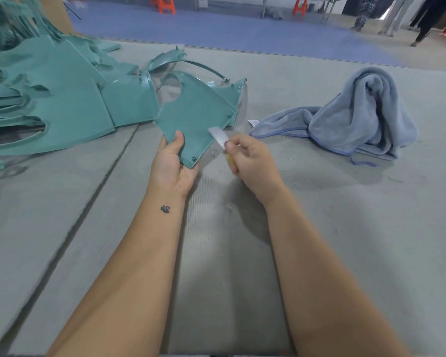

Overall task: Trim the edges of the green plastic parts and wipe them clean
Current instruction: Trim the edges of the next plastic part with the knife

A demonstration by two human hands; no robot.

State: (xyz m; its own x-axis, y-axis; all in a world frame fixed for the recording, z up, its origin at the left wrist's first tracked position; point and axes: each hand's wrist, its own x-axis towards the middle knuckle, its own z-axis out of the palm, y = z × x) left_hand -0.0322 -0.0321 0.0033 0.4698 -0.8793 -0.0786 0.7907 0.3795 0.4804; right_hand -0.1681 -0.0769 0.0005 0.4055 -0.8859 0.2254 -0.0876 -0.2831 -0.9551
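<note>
Currently left hand (171,163) is palm-up, thumb clamped on the near corner of a green part (193,114), holding it tilted above the grey mat (319,215). Right hand (250,158) is curled tight around a blade (218,136), tip touching the part's right edge. Both forearms extended; towel (358,117) lies right, part pile (49,99) left.

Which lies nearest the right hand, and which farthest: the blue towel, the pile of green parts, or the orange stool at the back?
1. Blue towel, just to the right hand's right.
2. Pile of green parts, across on the left.
3. Orange stool, far back on the floor.
</note>
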